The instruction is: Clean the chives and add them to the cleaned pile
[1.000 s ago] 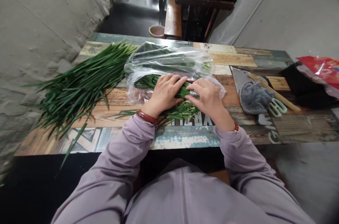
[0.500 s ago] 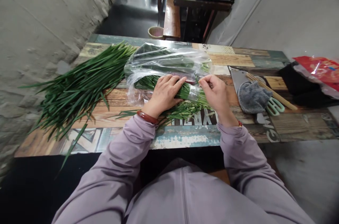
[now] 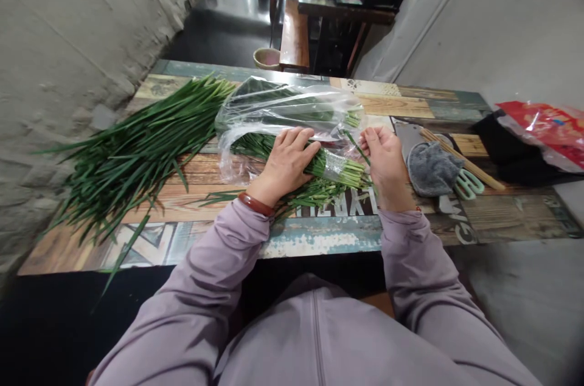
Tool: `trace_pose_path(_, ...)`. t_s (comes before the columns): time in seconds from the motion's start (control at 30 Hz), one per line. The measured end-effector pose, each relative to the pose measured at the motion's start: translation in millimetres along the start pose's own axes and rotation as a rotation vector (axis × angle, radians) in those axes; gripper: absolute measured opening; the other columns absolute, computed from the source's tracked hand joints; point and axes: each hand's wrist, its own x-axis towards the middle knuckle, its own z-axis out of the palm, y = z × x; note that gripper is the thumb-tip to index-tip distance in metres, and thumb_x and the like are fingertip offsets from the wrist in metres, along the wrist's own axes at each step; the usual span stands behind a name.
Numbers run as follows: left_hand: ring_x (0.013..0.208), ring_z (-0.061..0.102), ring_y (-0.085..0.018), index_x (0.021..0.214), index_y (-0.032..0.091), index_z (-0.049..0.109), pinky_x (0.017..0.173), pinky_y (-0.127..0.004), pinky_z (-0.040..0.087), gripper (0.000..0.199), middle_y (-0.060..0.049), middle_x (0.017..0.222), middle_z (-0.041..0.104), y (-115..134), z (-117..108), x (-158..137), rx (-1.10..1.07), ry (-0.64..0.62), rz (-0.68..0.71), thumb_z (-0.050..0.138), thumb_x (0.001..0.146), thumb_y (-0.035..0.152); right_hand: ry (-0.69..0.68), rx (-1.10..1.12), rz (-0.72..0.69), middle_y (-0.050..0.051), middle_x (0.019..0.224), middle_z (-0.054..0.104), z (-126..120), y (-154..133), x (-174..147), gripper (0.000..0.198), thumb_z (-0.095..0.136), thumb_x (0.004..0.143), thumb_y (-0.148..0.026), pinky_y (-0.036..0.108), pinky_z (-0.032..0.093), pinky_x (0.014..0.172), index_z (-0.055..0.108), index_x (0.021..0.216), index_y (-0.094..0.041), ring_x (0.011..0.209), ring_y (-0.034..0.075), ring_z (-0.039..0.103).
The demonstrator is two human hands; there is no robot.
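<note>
A bundle of garlic chives (image 3: 347, 171), bound with clear tape, lies with its pale cut ends toward the right. My left hand (image 3: 291, 161) is closed over the middle of this bundle, fingers across the top and thumb on the near side. Just right of the cut ends, my right hand (image 3: 385, 158) is raised, its fingers pinching a thin green chive stalk (image 3: 354, 144). The bundle's leafy end reaches into a clear plastic bag (image 3: 283, 109), which holds more chives behind. Loose short chive pieces (image 3: 319, 193) are scattered on the near side.
A large loose heap of chives (image 3: 146, 149) covers the table's left part. On the right are a grey cloth (image 3: 433, 168), green-handled scissors (image 3: 469, 184), chopsticks (image 3: 474, 167) and a red plastic package (image 3: 547, 130). A bench (image 3: 294, 33) stands beyond the patterned table (image 3: 319, 237).
My right hand has moved right, away from the taped band, drawing a green stalk with it. The bundle's cut ends are now uncovered. My left hand stays on the bundle.
</note>
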Motion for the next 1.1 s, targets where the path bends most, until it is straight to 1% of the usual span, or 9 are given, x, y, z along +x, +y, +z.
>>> trace_pose_path(0.17,0.144,0.035,-0.034,0.119,0.022,0.059,0.121,-0.055,0.021,0.054,-0.011,0.156,0.041,1.0,-5.2,1.9,-0.038,0.048,0.068,0.074,0.067,0.021,-0.062,0.190,0.111,0.002,0.081,0.066,-1.2,-3.6,1.1,0.037,0.059,0.085,-0.061,0.030,0.051,0.060,0.056,0.083,-0.025,0.067,0.015,0.062)
trace_pose_path(0.3,0.142,0.040,-0.032,0.122,0.022,0.056,0.121,-0.055,0.022,0.055,-0.011,0.153,0.047,-1.0,-14.8,2.9,-0.115,0.086,0.033,0.073,0.069,0.025,-0.052,0.335,0.177,-0.002,0.067,0.056,-4.2,-0.5,6.0,0.041,0.060,0.083,-0.065,0.032,0.052,0.058,0.045,0.078,-0.026,0.062,0.017,0.061)
trace_pose_path(0.43,0.126,0.055,-0.028,0.126,0.020,0.053,0.116,-0.050,0.032,0.056,-0.010,0.134,0.062,-6.6,-19.2,3.2,-0.198,0.181,-0.074,0.070,0.073,0.027,-0.054,0.247,0.062,-0.007,0.056,0.039,-8.9,-0.1,10.7,0.046,0.055,0.085,-0.068,0.027,0.049,0.053,0.041,0.074,-0.026,0.051,0.013,0.051)
trace_pose_path(0.57,0.118,0.058,-0.027,0.127,0.019,0.052,0.106,-0.044,0.041,0.057,-0.010,0.124,0.065,-10.3,-16.3,3.8,-0.190,0.272,-0.199,0.070,0.074,0.028,-0.023,0.106,-0.020,-0.007,0.054,0.041,-15.1,-7.0,8.7,0.040,0.059,0.085,-0.064,0.025,0.044,0.049,0.051,0.077,-0.026,0.047,0.011,0.045)
trace_pose_path(0.63,0.119,0.057,-0.027,0.131,0.019,0.051,0.107,-0.044,0.040,0.060,-0.011,0.126,0.064,-10.4,-13.9,3.8,-0.168,0.276,-0.209,0.070,0.075,0.029,-0.136,0.052,0.008,-0.006,0.054,0.046,-20.7,-11.2,5.0,0.037,0.063,0.084,-0.060,0.025,0.043,0.047,0.057,0.078,-0.025,0.047,0.011,0.046)
trace_pose_path(0.77,0.124,0.054,-0.028,0.137,0.019,0.048,0.111,-0.045,0.035,0.066,-0.011,0.133,0.062,-10.7,-10.1,3.0,-0.149,0.261,-0.168,0.070,0.076,0.029,-0.575,-0.100,0.059,0.000,0.070,0.066,-28.7,-20.0,-4.7,0.030,0.070,0.082,-0.052,0.028,0.050,0.057,0.069,0.086,-0.022,0.061,0.015,0.060)
trace_pose_path(0.97,0.129,0.051,-0.028,0.143,0.020,0.045,0.114,-0.045,0.031,0.070,-0.011,0.139,0.059,-9.7,-8.6,2.5,-0.103,0.204,-0.150,0.068,0.078,0.029,-1.004,-0.310,-0.201,-0.003,0.067,0.068,-10.5,-53.4,-24.3,0.023,0.061,0.089,-0.036,0.023,0.045,0.057,0.076,0.100,-0.023,0.056,0.011,0.056)
trace_pose_path(1.03,0.128,0.051,-0.028,0.143,0.022,0.045,0.116,-0.047,0.027,0.070,-0.011,0.138,0.059,-7.8,-7.5,2.7,-0.082,0.147,-0.132,0.068,0.078,0.029,-1.099,-0.277,-0.270,-0.004,0.066,0.066,-5.9,-67.9,-32.2,0.027,0.057,0.092,-0.033,0.022,0.044,0.056,0.074,0.110,-0.023,0.055,0.010,0.054)
trace_pose_path(1.1,0.127,0.052,-0.029,0.143,0.023,0.047,0.116,-0.049,0.025,0.069,-0.011,0.137,0.060,-6.0,-5.5,2.9,-0.063,0.086,-0.097,0.068,0.078,0.031,-1.063,-0.218,-0.284,-0.004,0.065,0.065,-6.6,-78.7,-39.0,0.028,0.056,0.092,-0.031,0.024,0.045,0.059,0.074,0.113,-0.024,0.056,0.010,0.055)
